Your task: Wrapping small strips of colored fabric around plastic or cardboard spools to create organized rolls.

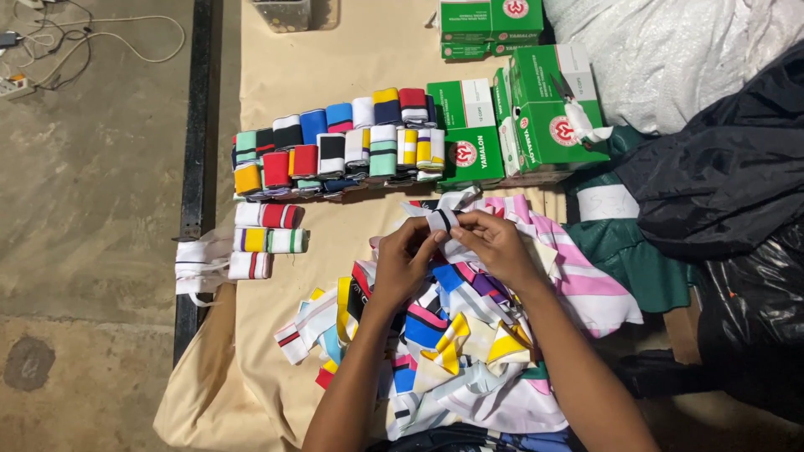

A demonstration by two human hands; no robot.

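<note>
Tan table cloth (276, 75) below, white striped band (441, 220) pinched between left hand (404, 259) and right hand (494, 244).

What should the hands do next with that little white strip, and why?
Probably finish folding the white strip with a dark stripe, which the left hand and right hand pinch together above the loose pile of coloured pieces, then lay it beside the short row of folded pieces. Neat rows of folded pieces already lie on the tan cloth.

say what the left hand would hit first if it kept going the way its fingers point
Probably the rows of folded striped bands beyond it; the left hand points up-table. Depth is unclear; the white strip it holds comes along.
</note>
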